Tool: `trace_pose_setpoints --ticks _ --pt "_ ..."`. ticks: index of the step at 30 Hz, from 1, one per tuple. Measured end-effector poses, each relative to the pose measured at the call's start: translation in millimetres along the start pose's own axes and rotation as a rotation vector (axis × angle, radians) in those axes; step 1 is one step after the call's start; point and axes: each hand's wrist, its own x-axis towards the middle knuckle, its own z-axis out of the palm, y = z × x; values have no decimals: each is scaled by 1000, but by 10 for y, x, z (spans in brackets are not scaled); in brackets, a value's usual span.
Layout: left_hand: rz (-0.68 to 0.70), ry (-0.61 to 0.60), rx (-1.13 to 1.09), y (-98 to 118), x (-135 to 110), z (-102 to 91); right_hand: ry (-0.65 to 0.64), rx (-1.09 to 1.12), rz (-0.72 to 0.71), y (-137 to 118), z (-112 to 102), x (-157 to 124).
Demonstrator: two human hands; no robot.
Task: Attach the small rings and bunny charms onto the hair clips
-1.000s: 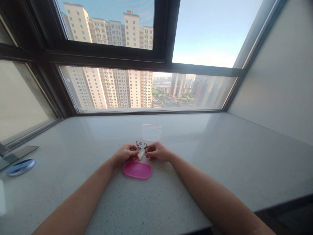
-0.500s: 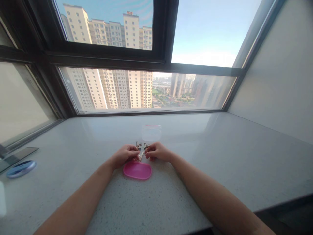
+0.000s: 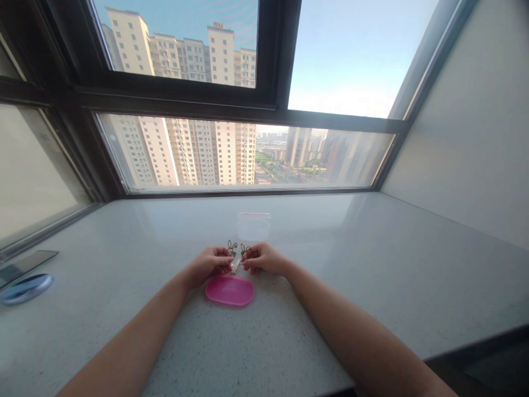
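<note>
Above the pink tray-like lid (image 3: 230, 291), my left hand (image 3: 210, 261) is closed in a pinch. A small piece with thin dark loops like rabbit ears (image 3: 232, 246) shows at its fingertips. My right hand (image 3: 264, 259) pinches too, close beside the left, with a second dark-looped piece (image 3: 244, 250) at its fingers. Between the two hands is a small pale strip (image 3: 236, 267); which fingers touch it I cannot make out. The fingers hide most of both looped pieces, so their exact kind does not show.
Behind the hands on the speckled counter (image 3: 248, 353) stands a clear box (image 3: 253, 227) with a pink edge. At the far left lie a bluish oval object (image 3: 27, 289) and a flat dark glassy panel (image 3: 28, 266). A window frame (image 3: 248, 194) borders the counter's back.
The whole view has shifted slightly, so the things on the counter appear a little farther left. Both hands keep their pinches, with little movement over the counter.
</note>
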Motion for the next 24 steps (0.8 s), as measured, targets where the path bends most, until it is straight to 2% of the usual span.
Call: trace_pose_setpoints --ticks 15,24 --pt "2 -14 -127 -18 22 -45 -25 13 -10 12 -9 15" --pt "-17 -5 -103 -14 39 -38 -31 14 -7 46 -19 31"
